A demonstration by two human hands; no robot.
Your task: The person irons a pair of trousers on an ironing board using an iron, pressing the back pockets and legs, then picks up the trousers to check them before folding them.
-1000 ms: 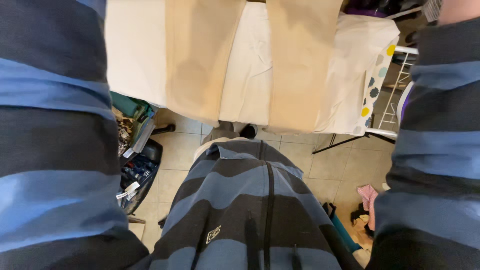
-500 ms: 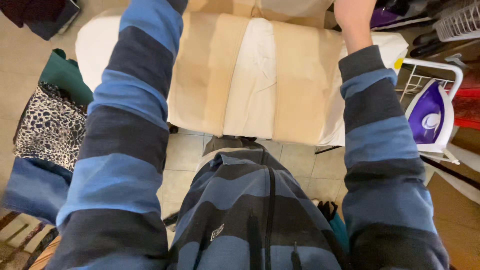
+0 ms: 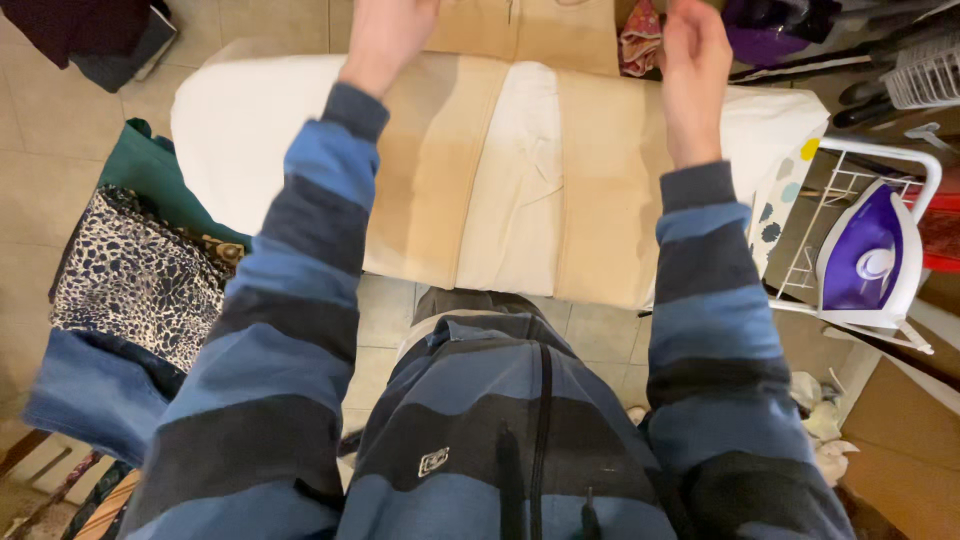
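Beneath your fingers: ironing board (image 3: pixel 250 130), white-covered, spanning the view. Draped across it, beige trousers (image 3: pixel 600 190), both legs hanging over the near edge, waistband beyond your fingertips. Soft, light cloth, likely to slide and crease; best taken at waistband or hems. Your left hand (image 3: pixel 385 40) lies on one leg, fingers cut off by the frame edge, grip impossible to tell. Your right hand (image 3: pixel 695 70) hovers over the other, fingers loosely curled, holding nothing. Right of them: purple iron (image 3: pixel 865 255) on its rack.
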